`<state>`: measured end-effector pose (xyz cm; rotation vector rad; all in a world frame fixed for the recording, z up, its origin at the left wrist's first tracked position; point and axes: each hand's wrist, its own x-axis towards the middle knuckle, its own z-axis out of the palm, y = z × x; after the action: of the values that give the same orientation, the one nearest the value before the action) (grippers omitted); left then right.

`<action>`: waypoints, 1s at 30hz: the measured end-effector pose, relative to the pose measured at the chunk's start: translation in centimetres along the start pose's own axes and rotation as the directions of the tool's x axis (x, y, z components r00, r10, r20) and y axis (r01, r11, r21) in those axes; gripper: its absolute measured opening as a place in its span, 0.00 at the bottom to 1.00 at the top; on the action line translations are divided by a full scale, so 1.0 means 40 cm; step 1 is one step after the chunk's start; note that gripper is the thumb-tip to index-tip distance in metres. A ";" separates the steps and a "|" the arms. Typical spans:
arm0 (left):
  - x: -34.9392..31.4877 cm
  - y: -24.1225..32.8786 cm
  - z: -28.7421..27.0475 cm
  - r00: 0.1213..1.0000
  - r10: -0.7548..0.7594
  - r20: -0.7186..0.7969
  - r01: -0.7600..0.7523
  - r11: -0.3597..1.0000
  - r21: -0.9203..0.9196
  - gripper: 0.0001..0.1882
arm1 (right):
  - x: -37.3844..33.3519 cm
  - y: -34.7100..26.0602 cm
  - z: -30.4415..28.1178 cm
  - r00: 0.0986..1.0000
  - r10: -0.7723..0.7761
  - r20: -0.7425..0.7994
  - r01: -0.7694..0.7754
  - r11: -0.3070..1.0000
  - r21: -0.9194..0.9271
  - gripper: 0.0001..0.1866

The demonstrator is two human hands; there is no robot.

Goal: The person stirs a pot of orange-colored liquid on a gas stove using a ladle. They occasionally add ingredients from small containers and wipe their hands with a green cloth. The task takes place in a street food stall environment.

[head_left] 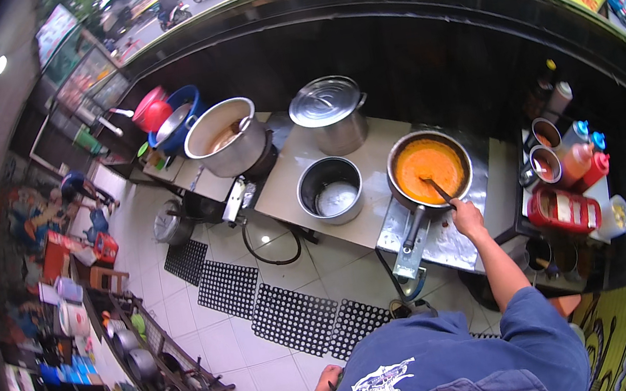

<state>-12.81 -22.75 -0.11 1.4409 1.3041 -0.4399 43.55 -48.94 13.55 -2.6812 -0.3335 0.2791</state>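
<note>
- Right hand (468, 217), right of centre: fingers are clenching a dark ladle (437, 189), stiff and light, best gripped at the handle's end.
- Orange sauce pan (430, 170): probably heavy, sloshing; long handle is pointing down-frame.
- Left hand: not showing.

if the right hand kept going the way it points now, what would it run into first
Most likely the orange sauce in the saucepan. The right hand holds a dark utensil angled up-left into it, and would cross the pan's near rim on the way. Depth is hard to judge here.
</note>
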 end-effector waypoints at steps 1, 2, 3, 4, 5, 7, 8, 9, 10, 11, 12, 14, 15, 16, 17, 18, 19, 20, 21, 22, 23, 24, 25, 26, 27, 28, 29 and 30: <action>-0.008 0.010 -0.001 1.000 -0.026 0.007 0.026 0.999 -0.047 0.13 | 0.021 -0.002 0.017 0.999 0.024 -0.035 -0.024 1.000 -0.007 0.19; -0.029 0.036 -0.002 1.000 0.025 -0.001 -0.025 0.999 -0.034 0.12 | 0.040 -0.001 0.022 0.998 0.049 -0.038 -0.050 0.999 -0.019 0.20; -0.042 0.041 0.000 0.999 0.035 -0.020 -0.036 0.996 -0.082 0.12 | 0.054 -0.006 0.021 0.997 0.071 -0.037 -0.072 0.997 -0.027 0.20; -0.056 0.033 0.000 0.998 0.037 -0.040 -0.042 0.991 -0.128 0.12 | 0.060 -0.016 0.010 0.997 0.056 -0.048 -0.056 0.998 -0.008 0.20; -0.072 0.026 0.000 0.997 0.041 -0.061 -0.051 0.984 -0.171 0.12 | 0.065 -0.020 -0.008 0.997 0.046 -0.057 -0.047 0.999 -0.013 0.18; -0.100 -0.032 0.014 0.990 0.097 -0.102 -0.118 0.968 -0.222 0.13 | 0.021 -0.063 -0.070 0.999 0.010 -0.053 -0.011 1.000 -0.008 0.17; -0.115 -0.075 0.027 0.988 0.096 -0.119 -0.121 0.966 -0.228 0.13 | 0.000 -0.076 -0.088 0.999 -0.041 -0.032 0.040 0.999 -0.033 0.17; -0.115 -0.119 0.045 0.986 0.106 -0.128 -0.133 0.965 -0.227 0.13 | -0.025 -0.074 -0.111 0.996 -0.083 -0.023 0.082 0.995 -0.059 0.16; -0.118 -0.154 0.056 0.988 0.118 -0.102 -0.130 0.984 -0.121 0.14 | -0.050 -0.069 -0.131 0.993 -0.118 -0.016 0.116 0.990 -0.085 0.16; -0.120 -0.216 0.075 0.987 0.130 -0.099 -0.139 0.986 -0.092 0.16 | -0.075 -0.078 -0.146 0.991 -0.133 -0.003 0.132 0.987 -0.092 0.17; -0.112 -0.296 0.096 0.993 0.095 -0.076 -0.101 0.991 -0.087 0.16 | -0.102 -0.090 -0.156 0.989 -0.150 0.014 0.151 0.984 -0.094 0.17; -0.118 -0.415 0.120 0.882 0.470 0.040 -0.470 0.870 0.152 0.16 | -0.130 -0.081 -0.165 0.989 -0.142 0.047 0.146 0.983 -0.107 0.16; -0.106 -0.467 0.142 0.932 0.344 0.116 -0.359 0.920 0.156 0.16 | -0.145 -0.084 -0.169 0.989 -0.136 0.063 0.143 0.981 -0.130 0.17; -0.102 -0.493 0.161 0.957 0.214 0.194 -0.247 0.954 0.170 0.16 | -0.146 -0.069 -0.166 0.988 -0.134 0.070 0.143 0.979 -0.147 0.16; -0.101 -0.497 0.175 0.962 0.079 0.262 -0.133 0.971 0.197 0.16 | -0.143 -0.063 -0.155 0.988 -0.136 0.078 0.147 0.977 -0.157 0.16; -0.105 -0.496 0.185 0.974 0.056 0.222 -0.099 0.977 0.189 0.16 | -0.131 -0.049 -0.143 0.988 -0.130 0.084 0.143 0.974 -0.174 0.16; -0.121 -0.497 0.191 0.984 0.030 0.178 -0.063 0.982 0.180 0.15 | -0.111 -0.035 -0.131 0.991 -0.114 0.071 0.125 0.976 -0.177 0.16; -0.134 -0.493 0.188 0.992 0.002 0.130 -0.025 0.985 0.172 0.15 | -0.087 -0.019 -0.118 0.993 -0.100 0.060 0.109 0.978 -0.176 0.16; -0.135 -0.492 0.179 0.970 0.222 0.100 -0.242 0.926 0.291 0.15 | -0.068 -0.013 -0.101 0.995 -0.085 0.051 0.093 0.981 -0.172 0.16; -0.128 -0.484 0.177 0.894 0.435 0.105 -0.437 0.801 0.409 0.16 | -0.049 -0.006 -0.089 0.997 -0.061 0.037 0.066 0.987 -0.145 0.16; -0.121 -0.475 0.179 0.771 0.621 0.139 -0.592 0.620 0.514 0.16 | -0.030 0.002 -0.079 0.999 -0.036 0.023 0.039 0.992 -0.118 0.16; -0.111 -0.453 0.183 0.874 0.473 0.110 -0.473 0.777 0.416 0.16 | -0.002 0.006 -0.069 1.000 -0.018 0.006 0.018 0.996 -0.091 0.16; -0.102 -0.417 0.183 0.945 0.311 0.104 -0.328 0.894 0.305 0.15 | 0.029 0.011 -0.063 1.000 0.003 -0.014 -0.004 0.998 -0.065 0.17; -0.092 -0.374 0.180 0.982 0.142 0.125 -0.165 0.967 0.194 0.15 | 0.051 0.023 -0.048 0.999 -0.032 -0.032 0.031 0.999 -0.040 0.18; -0.095 -0.337 0.183 0.958 0.270 0.098 -0.283 0.945 0.164 0.15 | 0.066 0.038 -0.031 0.987 -0.126 -0.099 0.125 0.992 -0.014 0.16; -0.114 -0.312 0.196 0.921 0.385 0.062 -0.389 0.912 0.131 0.15 | 0.073 0.036 -0.028 0.988 -0.139 -0.066 0.140 0.990 0.013 0.16; -0.108 -0.261 0.202 0.915 0.401 0.040 -0.403 0.909 0.105 0.15 | 0.077 0.036 -0.027 0.989 -0.147 -0.033 0.148 0.988 0.043 0.16; -0.107 -0.205 0.210 0.909 0.416 0.017 -0.416 0.906 0.078 0.15 | 0.075 0.041 -0.029 0.986 -0.168 0.007 0.168 0.985 0.031 0.16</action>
<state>-18.20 -33.57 -3.19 1.7342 0.9470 -0.2061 47.01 -50.01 13.44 -2.6026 -0.5507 0.2433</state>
